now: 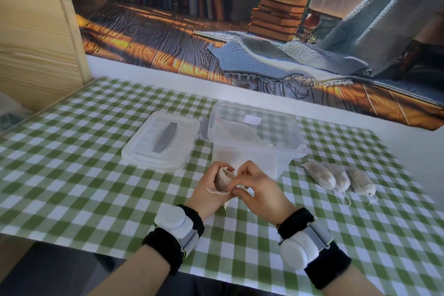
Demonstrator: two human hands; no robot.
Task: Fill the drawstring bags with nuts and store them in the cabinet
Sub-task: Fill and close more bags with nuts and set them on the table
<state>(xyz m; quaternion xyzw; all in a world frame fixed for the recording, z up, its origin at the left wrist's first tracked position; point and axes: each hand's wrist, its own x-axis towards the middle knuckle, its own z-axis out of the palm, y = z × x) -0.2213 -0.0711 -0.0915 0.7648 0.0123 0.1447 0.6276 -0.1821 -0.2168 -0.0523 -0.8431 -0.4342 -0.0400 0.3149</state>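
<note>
Head view: A table covered in a green-and-white checked cloth [84, 175] stands against a white wall. On the wall hangs a printed backdrop [168, 31] showing bookshelves, stacked books, sunlit floorboards and a grey knitted blanket. A pale wooden panel [36, 50] rises at the table's far left corner.

At the middle of the cloth sits a clear plastic box [298, 151], open at the top, with a flat pale pouch with a red cord [242, 133] lying inside. Its lid [144, 149] rests flat just left of the box, a grey handle [165, 137] running across its top. To the right of the box, three filled bags [338, 176] lie side by side on the cloth, touching one another, with their cords trailing toward the near edge.

In front of the box, both hands meet just above the cloth. The left hand [211, 190] has its fingers curled round a small bag [224, 175], which bulges between fingers and palm. The right hand [262, 190] is drawn up close against it, thumb and forefinger pinching the white drawstring [217, 192] at the bag's lower end. A loop of the cord hangs across the left palm. The held bag stays near the front wall of the box and well apart from the three on the right.

Each forearm carries a black wristband with a white device strapped on, left [177, 230] and right [310, 245].
</note>
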